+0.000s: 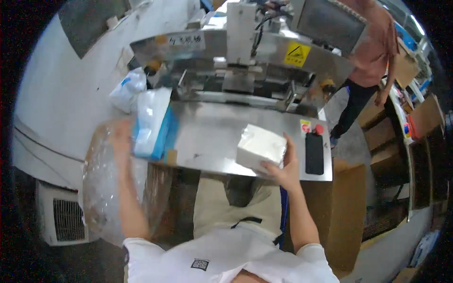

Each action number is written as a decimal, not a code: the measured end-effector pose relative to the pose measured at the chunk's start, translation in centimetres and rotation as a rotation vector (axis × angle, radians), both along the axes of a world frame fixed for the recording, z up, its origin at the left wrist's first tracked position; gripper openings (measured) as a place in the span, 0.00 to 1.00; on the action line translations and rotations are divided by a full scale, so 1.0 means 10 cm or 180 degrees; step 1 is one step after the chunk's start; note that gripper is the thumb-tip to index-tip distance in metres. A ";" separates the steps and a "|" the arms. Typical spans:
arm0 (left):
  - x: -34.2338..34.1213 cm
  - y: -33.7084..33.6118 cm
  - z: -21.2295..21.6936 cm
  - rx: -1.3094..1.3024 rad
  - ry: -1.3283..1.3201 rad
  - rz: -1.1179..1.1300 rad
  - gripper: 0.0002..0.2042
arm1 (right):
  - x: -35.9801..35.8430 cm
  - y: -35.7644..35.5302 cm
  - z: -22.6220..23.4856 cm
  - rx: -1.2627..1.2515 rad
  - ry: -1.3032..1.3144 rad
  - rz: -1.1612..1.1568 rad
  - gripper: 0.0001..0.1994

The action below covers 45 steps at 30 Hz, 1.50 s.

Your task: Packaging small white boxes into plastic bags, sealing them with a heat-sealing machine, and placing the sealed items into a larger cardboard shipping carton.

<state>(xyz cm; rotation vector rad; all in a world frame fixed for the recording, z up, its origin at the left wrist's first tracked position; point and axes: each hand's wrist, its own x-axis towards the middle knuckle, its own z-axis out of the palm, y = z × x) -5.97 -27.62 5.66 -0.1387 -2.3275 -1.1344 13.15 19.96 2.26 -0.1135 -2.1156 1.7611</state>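
Note:
My right hand (pixel 285 170) grips a white block-shaped pack (pixel 261 147) at its right side and near corner. The pack is held over the steel worktable (pixel 207 137), and its surface shines like thin film. My left hand (pixel 121 134) is blurred by motion, so its fingers are unclear. It is beside a stack of blue and clear plastic bags (pixel 153 127) at the table's left edge. Below that hand bulges a large clear plastic sack (pixel 106 181), and what it holds is hard to make out.
A machine with a metal head (pixel 239 75) spans the table's back. A black phone-like slab (pixel 314 153) and a red button (pixel 319 129) are at the right. Cardboard (pixel 347 212) stands beside the table. Another person (pixel 370 56) stands at the far right.

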 end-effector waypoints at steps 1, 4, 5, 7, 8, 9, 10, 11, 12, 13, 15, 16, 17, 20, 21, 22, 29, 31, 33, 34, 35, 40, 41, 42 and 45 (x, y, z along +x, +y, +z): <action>0.20 -0.41 0.30 -0.0100 -0.0647 0.0918 0.21 | 0.00 0.00 0.01 -0.0030 0.0099 0.0121 0.50; 0.66 -1.65 0.38 -0.2295 0.0610 0.2152 0.25 | 0.06 -0.05 0.17 -0.0212 0.0084 0.0400 0.49; 0.74 -1.61 0.34 -0.2321 0.0549 0.2154 0.25 | 0.07 -0.10 0.27 -0.0275 0.0025 0.0554 0.49; 1.05 -1.02 0.33 -0.0774 0.0295 0.1481 0.27 | 0.19 -0.14 0.43 -0.0294 -0.0006 0.0858 0.49; 1.17 -0.50 0.29 0.0159 -0.0312 0.0645 0.24 | 0.19 -0.11 0.42 -0.0309 0.0247 0.1140 0.49; 1.28 0.09 0.24 0.1101 -0.0905 -0.0222 0.21 | 0.23 -0.10 0.40 -0.0321 0.0489 0.1405 0.48; 1.28 0.55 0.28 -0.0248 -0.1906 -0.1023 0.20 | 0.24 -0.16 0.46 -0.0752 0.0687 0.1854 0.45; 1.36 0.91 -0.01 0.1411 -0.2500 -0.2198 0.24 | 0.24 -0.18 0.51 -0.0715 0.0776 0.2132 0.43; 1.45 1.23 -0.18 0.3410 -0.3326 -0.3086 0.27 | 0.25 -0.21 0.60 -0.0707 0.0891 0.2453 0.40; 1.54 1.59 -0.45 0.3537 -0.3478 -0.3587 0.29 | 0.29 -0.25 0.63 -0.0792 0.0823 0.2591 0.37; 1.73 2.07 -0.36 0.3857 -0.4708 -0.2934 0.30 | 0.43 -0.13 0.67 -0.0356 0.0409 0.2394 0.39; 1.74 2.19 -0.33 0.3789 -0.4571 -0.3224 0.30 | 0.56 -0.09 0.76 -0.0263 0.0176 0.1934 0.40; 1.72 2.34 -0.30 0.3681 -0.4457 -0.3577 0.30 | 0.69 0.06 0.64 -0.0338 0.0273 0.1493 0.40; 1.65 2.81 -0.18 0.3262 -0.3375 -0.3265 0.28 | 0.99 0.31 0.37 -0.1461 -0.0243 -0.0105 0.32; 1.63 2.96 -0.13 0.2674 -0.2837 -0.3292 0.28 | 1.06 0.39 0.23 -0.2165 -0.0254 -0.0150 0.33; 1.67 3.10 -0.13 0.2600 -0.2899 -0.3445 0.28 | 1.16 0.40 0.10 -0.2332 -0.0443 -0.0350 0.36; 1.99 3.75 -0.20 0.1373 -0.2157 -0.3536 0.25 | 1.44 0.45 0.03 -0.1595 -0.0425 -0.1276 0.28; 2.12 3.87 -0.14 0.0973 -0.1943 -0.3533 0.24 | 1.51 0.47 -0.03 -0.1581 -0.0309 -0.1411 0.26; 2.18 3.96 -0.15 0.0167 -0.1372 -0.3663 0.25 | 1.57 0.52 -0.11 -0.1404 -0.0257 -0.1591 0.26; 2.22 3.98 -0.13 0.0099 -0.1681 -0.3636 0.25 | 1.60 0.59 -0.22 -0.1236 -0.0291 -0.1701 0.29; 2.17 3.95 -0.27 0.0341 -0.1688 -0.3753 0.26 | 1.60 0.63 -0.19 -0.0992 -0.0272 -0.1711 0.33; 1.84 3.83 -0.20 -0.0017 -0.1452 -0.3213 0.25 | 2.31 1.18 0.36 -0.0560 -0.0328 -0.2077 0.40; 1.62 3.82 -0.38 -0.0442 -0.1043 -0.3144 0.25 | 2.57 1.41 0.32 -0.0370 -0.0080 -0.2417 0.39; 1.46 3.84 -0.52 -0.0860 -0.0611 -0.3038 0.25 | 2.82 1.63 0.30 -0.0101 -0.0370 -0.2711 0.38; 1.28 3.90 -0.92 -0.1580 -0.0287 -0.2697 0.25 | 3.46 2.04 -0.20 -0.0013 -0.1048 -0.3227 0.36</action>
